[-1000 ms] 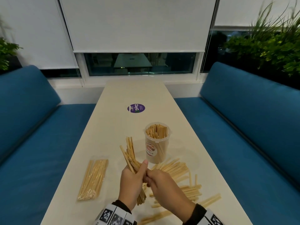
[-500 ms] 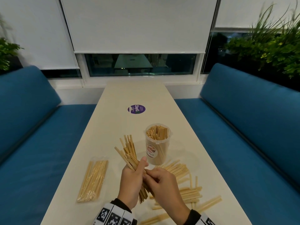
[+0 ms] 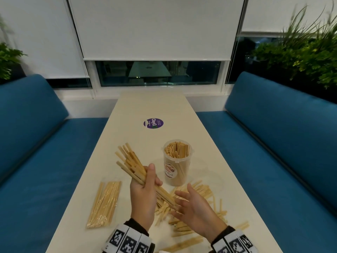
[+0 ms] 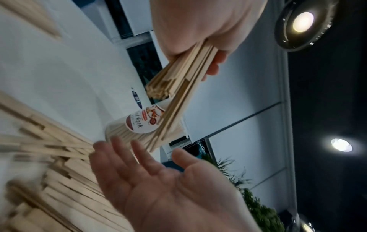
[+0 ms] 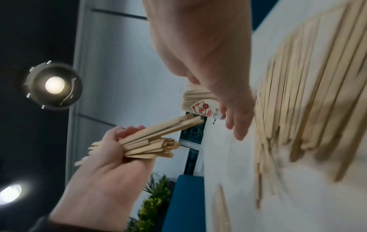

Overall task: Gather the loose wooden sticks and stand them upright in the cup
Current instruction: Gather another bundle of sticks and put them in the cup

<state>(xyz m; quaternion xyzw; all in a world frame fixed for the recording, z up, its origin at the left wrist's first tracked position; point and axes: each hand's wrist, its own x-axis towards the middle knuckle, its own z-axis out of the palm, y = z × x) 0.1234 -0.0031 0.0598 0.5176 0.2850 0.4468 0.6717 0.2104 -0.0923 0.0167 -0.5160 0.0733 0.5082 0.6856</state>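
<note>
The left hand (image 3: 144, 194) is clenched around a bundle of wooden stir sticks (image 3: 134, 166), thumb laid over the top of it. The bundle's long axis runs on a slant: its far ends fan up and away toward the table's left edge, its near ends point down toward the right palm. The sticks are uneven, some poking out well past the rest at both ends.

The right hand (image 3: 193, 207) holds nothing; its fingers are spread and relaxed, palm turned toward the bundle's lower ends, just beside them. Whether it touches them I cannot tell.

The clear plastic cup (image 3: 176, 162) stands upright near the middle of the table (image 3: 151, 106), beyond and slightly right of both hands, already packed with upright sticks across most of its mouth. From the bundle it lies forward and to the right, near but apart. The right hand sits closer to the cup's base; the left carries the load.

The coming move likely turns on this slant: the bundle leans away from the cup, so it must be swung upright, its ends evened against the right palm, before it can drop in. Space left in the cup looks tight.

More loose sticks (image 3: 198, 193) lie scattered on the table under and beyond the right hand, toward the near right edge. A wrapped packet of sticks (image 3: 104, 204) lies by the near left edge.
</note>
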